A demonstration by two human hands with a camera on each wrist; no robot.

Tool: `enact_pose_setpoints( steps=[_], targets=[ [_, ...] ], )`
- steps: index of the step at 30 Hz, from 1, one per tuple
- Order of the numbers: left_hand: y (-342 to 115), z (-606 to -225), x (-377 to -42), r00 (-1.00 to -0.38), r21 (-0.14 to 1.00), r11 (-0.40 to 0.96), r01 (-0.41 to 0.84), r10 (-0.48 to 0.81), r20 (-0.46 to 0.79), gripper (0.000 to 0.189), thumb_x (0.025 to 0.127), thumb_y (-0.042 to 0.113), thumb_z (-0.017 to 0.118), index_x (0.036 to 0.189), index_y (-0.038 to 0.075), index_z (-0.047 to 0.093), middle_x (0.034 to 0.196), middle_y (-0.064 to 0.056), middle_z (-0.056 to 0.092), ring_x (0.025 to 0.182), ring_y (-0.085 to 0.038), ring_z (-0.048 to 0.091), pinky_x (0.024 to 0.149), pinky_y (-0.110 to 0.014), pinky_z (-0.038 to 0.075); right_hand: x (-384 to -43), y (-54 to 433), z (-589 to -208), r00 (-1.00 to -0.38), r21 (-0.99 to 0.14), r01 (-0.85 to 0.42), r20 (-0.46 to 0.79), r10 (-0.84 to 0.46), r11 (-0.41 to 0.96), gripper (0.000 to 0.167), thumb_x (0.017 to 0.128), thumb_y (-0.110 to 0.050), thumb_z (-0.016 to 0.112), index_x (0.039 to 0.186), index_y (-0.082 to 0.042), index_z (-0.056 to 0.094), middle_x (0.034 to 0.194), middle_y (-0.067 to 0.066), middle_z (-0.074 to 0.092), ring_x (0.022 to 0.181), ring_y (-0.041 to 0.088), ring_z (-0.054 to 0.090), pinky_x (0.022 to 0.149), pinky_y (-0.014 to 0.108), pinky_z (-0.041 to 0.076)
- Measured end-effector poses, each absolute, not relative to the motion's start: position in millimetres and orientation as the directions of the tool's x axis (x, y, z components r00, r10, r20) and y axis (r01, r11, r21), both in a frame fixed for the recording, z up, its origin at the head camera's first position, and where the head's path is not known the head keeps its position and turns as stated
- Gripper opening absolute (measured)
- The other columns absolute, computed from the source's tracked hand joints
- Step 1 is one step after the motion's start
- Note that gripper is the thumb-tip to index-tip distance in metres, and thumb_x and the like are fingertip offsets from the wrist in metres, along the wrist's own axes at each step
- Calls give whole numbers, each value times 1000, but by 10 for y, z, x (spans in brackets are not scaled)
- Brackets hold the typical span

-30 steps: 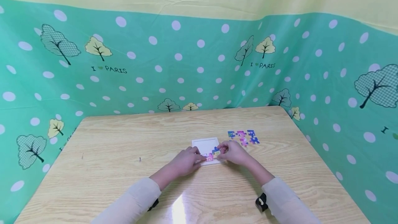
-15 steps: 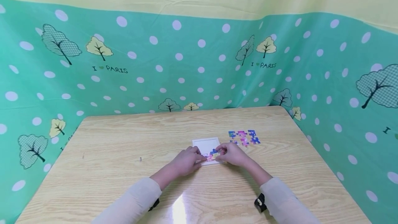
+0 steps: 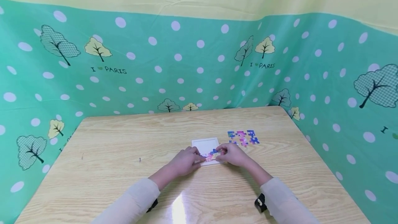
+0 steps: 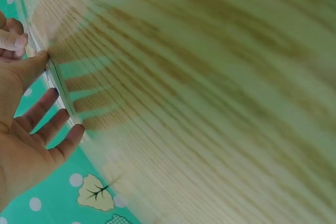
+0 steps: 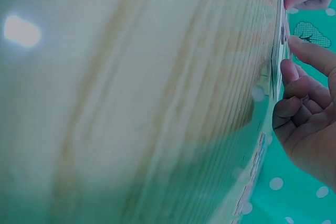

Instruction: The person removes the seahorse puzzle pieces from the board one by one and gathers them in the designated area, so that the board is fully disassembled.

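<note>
A small white puzzle frame (image 3: 204, 139) lies flat mid-table, with joined jigsaw pieces (image 3: 209, 158) in pink, purple and blue along its near side. My left hand (image 3: 185, 161) rests on its left part, fingertips over the pieces; in the left wrist view the fingers of this left hand (image 4: 37, 124) are spread along the frame's edge. At the near right corner, my right hand (image 3: 233, 154) holds a yellow and blue jigsaw piece (image 3: 214, 151) between thumb and index finger, low in the frame. The other fingers of the right hand (image 5: 310, 93) are curled inward.
Several loose jigsaw pieces (image 3: 241, 133), pink, blue and green, lie beyond my right hand. A tiny dark bit (image 3: 140, 159) sits on the wooden table (image 3: 124, 141) to the left. A green dotted cloth (image 3: 136, 78) hangs behind and to the right of the table.
My right hand has lowered the yellow and blue piece and moved it slightly left and nearer, against the joined pieces. The left hand has stayed in place.
</note>
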State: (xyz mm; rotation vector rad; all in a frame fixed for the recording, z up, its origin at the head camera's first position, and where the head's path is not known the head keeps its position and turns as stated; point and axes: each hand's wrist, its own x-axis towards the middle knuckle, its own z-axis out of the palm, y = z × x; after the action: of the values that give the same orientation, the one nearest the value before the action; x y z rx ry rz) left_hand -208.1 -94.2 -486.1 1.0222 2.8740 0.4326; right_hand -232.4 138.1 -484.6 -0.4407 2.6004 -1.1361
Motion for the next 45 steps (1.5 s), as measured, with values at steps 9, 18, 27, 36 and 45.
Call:
enact_pose_setpoints(
  steps=[9, 18, 27, 36, 45],
  targets=[
    [-944, -4872, -2092, -782, 286, 745, 603, 622, 29, 28, 88, 28, 64, 115, 24, 67, 103, 2, 58, 91, -12, 51, 71, -27, 43, -2329, 1381, -4837, -914, -750, -167, -125, -385, 640, 33, 79, -14, 73, 108, 0, 66, 69, 0, 55, 57, 10, 44, 49, 20, 37],
    [-936, -4840, -2088, -784, 276, 750, 601, 621, 17, 27, 88, 28, 64, 114, 24, 68, 104, 0, 58, 93, -14, 52, 73, -29, 46, -2350, 1418, -4854, -923, -741, -146, -137, -359, 655, 34, 78, -14, 74, 109, -2, 66, 71, 1, 57, 58, 11, 47, 49, 21, 39],
    [-934, -4869, -2090, -783, 265, 752, 603, 622, 18, 29, 88, 28, 63, 116, 25, 67, 105, 1, 58, 93, -14, 52, 73, -29, 46, -2357, 1432, -4872, -922, -748, -148, -133, -364, 647, 34, 78, -14, 74, 109, -2, 66, 72, 2, 57, 59, 12, 48, 48, 20, 39],
    [-930, -4835, -2080, -785, 276, 754, 596, 619, 3, 29, 88, 28, 63, 117, 25, 66, 106, 1, 58, 94, -14, 52, 74, -30, 46, -2350, 1441, -4858, -922, -751, -132, -146, -357, 648, 33, 78, -15, 74, 109, -4, 67, 72, 1, 57, 58, 9, 47, 48, 19, 38],
    [-937, -4839, -2085, -785, 285, 751, 596, 620, 6, 28, 88, 28, 64, 116, 25, 66, 105, 1, 58, 94, -15, 53, 75, -31, 47, -2327, 1483, -4819, -920, -765, -137, -137, -367, 629, 35, 79, -14, 73, 110, -2, 66, 73, 2, 57, 60, 12, 46, 48, 20, 37]
  ],
)
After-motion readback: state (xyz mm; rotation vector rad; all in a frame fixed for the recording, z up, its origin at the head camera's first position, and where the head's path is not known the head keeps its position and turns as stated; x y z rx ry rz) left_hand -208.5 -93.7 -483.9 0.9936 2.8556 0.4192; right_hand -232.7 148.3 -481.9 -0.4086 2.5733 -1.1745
